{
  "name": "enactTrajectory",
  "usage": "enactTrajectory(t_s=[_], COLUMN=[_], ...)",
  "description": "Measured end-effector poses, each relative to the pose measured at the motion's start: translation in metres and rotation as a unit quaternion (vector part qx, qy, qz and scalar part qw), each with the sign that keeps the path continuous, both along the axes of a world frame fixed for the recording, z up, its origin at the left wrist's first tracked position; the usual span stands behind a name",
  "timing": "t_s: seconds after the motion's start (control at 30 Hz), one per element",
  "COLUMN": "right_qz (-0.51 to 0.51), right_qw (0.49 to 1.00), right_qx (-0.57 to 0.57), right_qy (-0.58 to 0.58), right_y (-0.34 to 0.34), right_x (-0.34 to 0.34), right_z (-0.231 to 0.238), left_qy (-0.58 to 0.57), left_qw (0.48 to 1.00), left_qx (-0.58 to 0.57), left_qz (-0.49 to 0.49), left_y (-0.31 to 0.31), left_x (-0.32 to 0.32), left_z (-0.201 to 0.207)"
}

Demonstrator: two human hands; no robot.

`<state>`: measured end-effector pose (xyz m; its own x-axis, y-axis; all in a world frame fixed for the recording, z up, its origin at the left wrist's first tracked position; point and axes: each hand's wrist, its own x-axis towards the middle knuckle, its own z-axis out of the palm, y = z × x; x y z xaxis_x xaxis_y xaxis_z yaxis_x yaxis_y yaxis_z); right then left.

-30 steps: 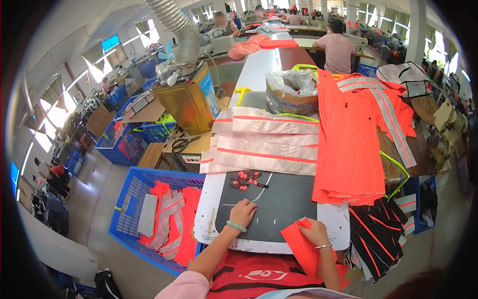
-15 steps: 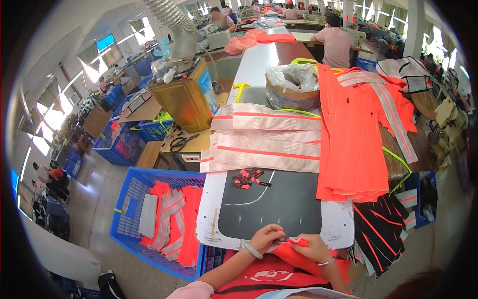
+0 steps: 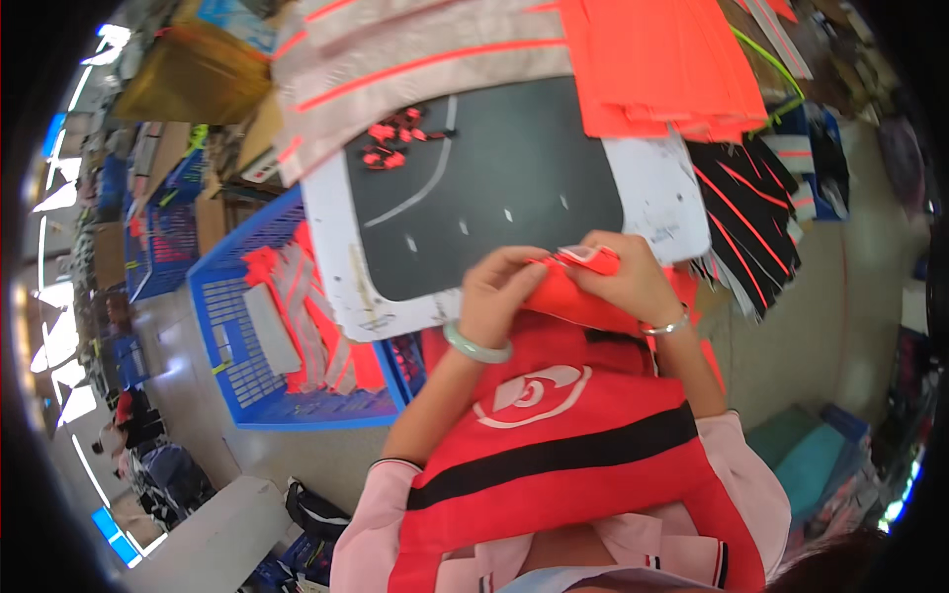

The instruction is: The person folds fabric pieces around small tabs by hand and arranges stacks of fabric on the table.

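Observation:
Close to the table's near edge, my left hand [image 3: 494, 298] pinches the edge of a neon orange-red fabric piece [image 3: 571, 298] between thumb and fingers. My right hand [image 3: 638, 282] is closed on the same piece, where a folded corner with a whitish-grey strip sticks out. The fabric hangs down toward my red apron [image 3: 563, 425], which has a black band and a white emblem. Beyond my hands, a small pile of black-and-pink pieces [image 3: 395, 138] lies on the table's dark panel [image 3: 514, 178].
Grey reflective strips with orange lines [image 3: 425, 69] cover the far part of the table. Beside them is a stack of neon orange fabric [image 3: 662, 69]. A blue crate [image 3: 219, 331] of cut pieces stands at left. Black orange-lined strips [image 3: 736, 222] hang at right.
My view has tilted down, so the table and my hands appear higher in the picture. The left hand has come up against the fabric edge; the right keeps its hold.

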<state>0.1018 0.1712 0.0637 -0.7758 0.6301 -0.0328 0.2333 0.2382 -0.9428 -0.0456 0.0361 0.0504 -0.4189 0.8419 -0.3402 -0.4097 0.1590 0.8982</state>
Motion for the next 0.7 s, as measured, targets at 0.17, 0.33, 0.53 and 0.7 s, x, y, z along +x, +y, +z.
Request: enactTrajectory(t_s=[0.17,0.33,0.53,0.7], right_qz=[-0.02,-0.003,0.01,-0.005], right_qw=[0.999,1.0,0.998,0.999], right_qx=[-0.028,-0.006,0.03,0.023], right_qy=[-0.027,-0.024,-0.049,-0.045], right_y=[-0.016,-0.021,-0.03,-0.027], right_x=[0.004,0.005,0.01,0.007], right_z=[0.006,0.007,0.004,0.001], left_qy=[-0.098,-0.087,-0.027,0.082], left_qw=[0.994,0.995,0.998,0.995], left_qx=[0.048,0.053,0.046,0.048], left_qz=[-0.001,0.021,0.027,-0.005], left_y=[-0.016,-0.02,-0.028,-0.027], left_x=[0.0,0.003,0.011,0.003], left_z=[-0.013,-0.011,-0.007,-0.003])
